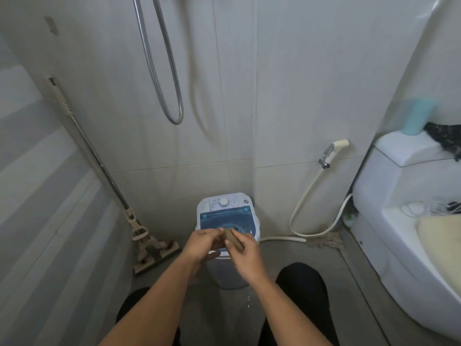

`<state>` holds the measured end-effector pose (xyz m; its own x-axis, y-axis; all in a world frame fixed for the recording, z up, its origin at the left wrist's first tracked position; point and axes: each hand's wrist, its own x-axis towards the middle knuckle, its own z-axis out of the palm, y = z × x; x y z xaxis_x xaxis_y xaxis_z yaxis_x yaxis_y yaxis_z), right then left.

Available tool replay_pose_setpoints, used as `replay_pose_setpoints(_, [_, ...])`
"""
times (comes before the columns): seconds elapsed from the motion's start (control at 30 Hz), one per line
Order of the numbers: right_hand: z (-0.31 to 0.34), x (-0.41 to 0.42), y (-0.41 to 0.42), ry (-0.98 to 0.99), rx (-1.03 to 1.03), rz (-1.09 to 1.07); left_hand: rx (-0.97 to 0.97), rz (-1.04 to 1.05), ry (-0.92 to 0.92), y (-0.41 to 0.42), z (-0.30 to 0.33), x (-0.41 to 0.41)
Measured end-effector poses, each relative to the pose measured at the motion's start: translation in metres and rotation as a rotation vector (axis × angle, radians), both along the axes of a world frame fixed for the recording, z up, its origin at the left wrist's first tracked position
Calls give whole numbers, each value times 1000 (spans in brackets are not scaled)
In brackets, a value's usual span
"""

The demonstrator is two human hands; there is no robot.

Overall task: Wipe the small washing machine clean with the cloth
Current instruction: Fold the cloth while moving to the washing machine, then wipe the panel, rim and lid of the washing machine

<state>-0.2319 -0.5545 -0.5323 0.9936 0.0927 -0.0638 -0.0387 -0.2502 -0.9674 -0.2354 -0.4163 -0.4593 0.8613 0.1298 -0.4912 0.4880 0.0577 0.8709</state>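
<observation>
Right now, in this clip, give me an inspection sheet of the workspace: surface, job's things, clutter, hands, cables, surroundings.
Surface: grey bathroom floor, a few water drops by the person's knees.
Job's things: small washing machine, white with a blue lid and a white dial, stands against the wall; brownish cloth, folded or rolled, held above its lid.
Clutter: mop leaning in the left corner; rag on the floor by the toilet.
Hands: left hand and right hand both grip the cloth.
Cables: shower hose looped on the wall; bidet sprayer with hose trailing to the floor.
Surroundings: tiled wall, toilet at right with items on its tank.
</observation>
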Motion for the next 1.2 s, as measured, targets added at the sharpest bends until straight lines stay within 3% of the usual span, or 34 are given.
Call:
replay_pose_setpoints(0.13, [5, 1, 6, 88, 150, -28, 97, 18, 18, 11, -1, 3])
replay_pose_setpoints(0.3, [-8, 17, 7, 683, 773, -221, 218, 73, 61, 47, -31, 11])
replay_pose_setpoints(0.4, [-25, 37, 17, 825, 829, -263, 213, 81, 121, 70, -66, 25])
replay_pose_setpoints(0.6, [-48, 115, 59, 417, 135, -78, 208, 89, 185, 109, -132, 79])
replay_pose_setpoints(0.87, [-87, 242, 110, 136, -178, 210, 224, 245, 181, 138, -202, 142])
replay_pose_setpoints(1.03, [-115, 295, 135, -195, -758, 388, 194, 247, 234, 144, -235, 161])
replay_pose_setpoints(1.2, [-144, 328, 152, -442, -891, 511, 157, 252, 246, 143, -257, 169])
